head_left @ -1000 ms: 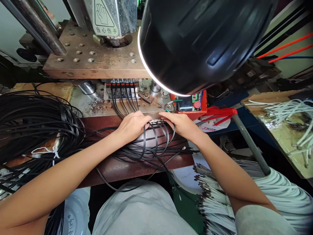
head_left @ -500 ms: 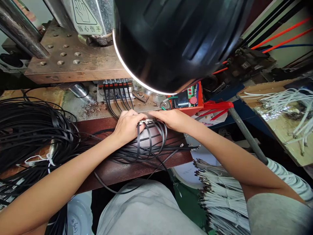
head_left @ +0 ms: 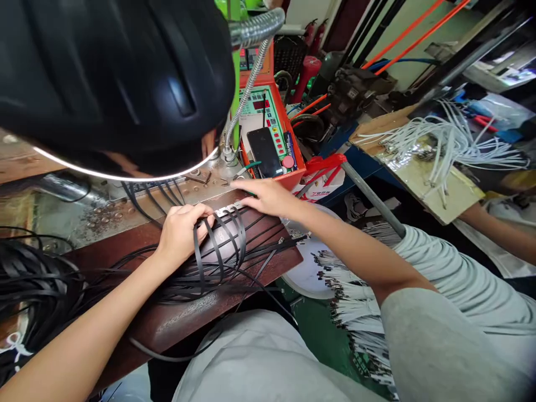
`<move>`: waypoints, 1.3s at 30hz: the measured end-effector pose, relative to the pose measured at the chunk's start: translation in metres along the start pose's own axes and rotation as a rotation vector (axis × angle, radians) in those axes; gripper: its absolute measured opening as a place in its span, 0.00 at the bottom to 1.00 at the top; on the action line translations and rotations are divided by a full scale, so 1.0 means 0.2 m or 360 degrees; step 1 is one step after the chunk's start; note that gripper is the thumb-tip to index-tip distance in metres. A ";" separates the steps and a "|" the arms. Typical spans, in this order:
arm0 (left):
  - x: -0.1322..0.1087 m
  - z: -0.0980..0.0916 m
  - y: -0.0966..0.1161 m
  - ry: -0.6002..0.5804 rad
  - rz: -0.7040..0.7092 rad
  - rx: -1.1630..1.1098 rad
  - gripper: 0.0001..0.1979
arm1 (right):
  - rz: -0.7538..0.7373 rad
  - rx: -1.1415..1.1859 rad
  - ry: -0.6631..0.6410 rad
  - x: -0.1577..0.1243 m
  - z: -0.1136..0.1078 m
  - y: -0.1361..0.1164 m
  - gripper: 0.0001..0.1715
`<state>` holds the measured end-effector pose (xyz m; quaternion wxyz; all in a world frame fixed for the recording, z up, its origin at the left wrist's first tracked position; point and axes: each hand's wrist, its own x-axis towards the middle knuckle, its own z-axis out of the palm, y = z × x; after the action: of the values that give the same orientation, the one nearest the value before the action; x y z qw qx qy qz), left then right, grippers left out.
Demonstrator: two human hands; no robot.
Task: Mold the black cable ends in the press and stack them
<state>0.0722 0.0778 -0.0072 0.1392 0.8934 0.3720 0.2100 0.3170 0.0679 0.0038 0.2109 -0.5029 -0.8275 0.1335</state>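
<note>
Fingers of the left hand (head_left: 182, 237) curl down, clenched over loops of flat black cable (head_left: 220, 248), right beside a narrow metal strip (head_left: 228, 210). Fingers of the right hand (head_left: 268, 196) lie stretched out, their tips at the strip's right end; whether they pinch it, I cannot tell. The strip sits near the far edge of a brown workbench (head_left: 176, 324), and the cable loops spread over the bench, trailing left toward a big coil of black cable (head_left: 29, 279). Just behind stands a steel machine plate (head_left: 96, 218) with black wires (head_left: 144, 201) running into it. Beyond is an orange control box (head_left: 268, 134) with a phone (head_left: 263, 152) on it, and 2 red fire extinguishers (head_left: 310, 25) stand farther back. A round black lamp (head_left: 104, 78) hangs over the upper left. Off right, bundled white wires (head_left: 355, 304) hang below a board of loose white wires (head_left: 435, 151), and another person's forearm (head_left: 494, 220) shows at the edge.
</note>
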 end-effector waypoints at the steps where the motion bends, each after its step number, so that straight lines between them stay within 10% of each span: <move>1: 0.00 0.00 0.00 -0.0001 -0.0001 0.0012 0.11 | 0.0084 -0.0002 0.0060 -0.02 -0.07 0.02 0.19; 7: 0.01 -0.02 0.00 -0.0027 0.0124 0.0006 0.14 | 0.0357 -0.0318 -0.0399 -0.28 -0.35 0.08 0.08; 14: -0.02 -0.09 -0.03 -0.0103 0.0147 0.0083 0.17 | 0.0103 -0.0377 -0.0652 -0.48 -0.19 0.01 0.10; 39: -0.38 -0.37 -0.02 0.0008 -0.0103 0.0254 0.12 | 0.0060 -0.0726 -0.0800 -0.33 -0.20 0.00 0.08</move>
<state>-0.0139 0.0332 0.0354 0.0732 0.8886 0.4165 0.1774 0.3634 0.0087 0.0244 -0.1202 -0.5036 -0.8528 0.0686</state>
